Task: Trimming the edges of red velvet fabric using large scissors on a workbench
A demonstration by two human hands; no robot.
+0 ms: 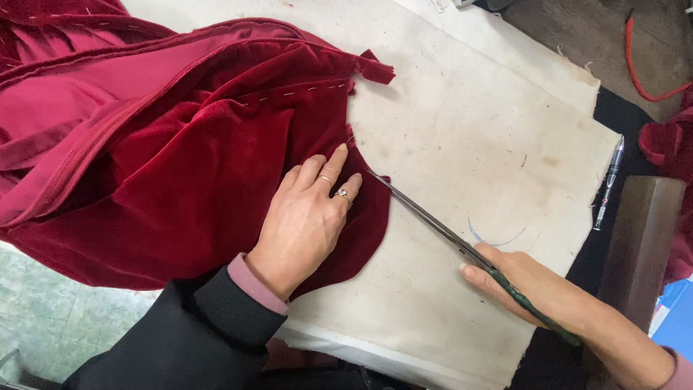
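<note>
Left hand (307,217) presses flat, fingers spread, on red velvet fabric (180,159); right hand (527,285) has its grip closed around long scissors (433,220) at the fabric's edge.

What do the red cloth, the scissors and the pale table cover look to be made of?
The red cloth looks like velvet: deep pile with a soft sheen that shifts along the folds. The scissors have long dark blades, apparently metal, with a dull finish; the handle in the right hand seems wrapped in something dark green. The table cover looks like plain woven cotton or canvas, matte, stained, with frayed edges.
</note>
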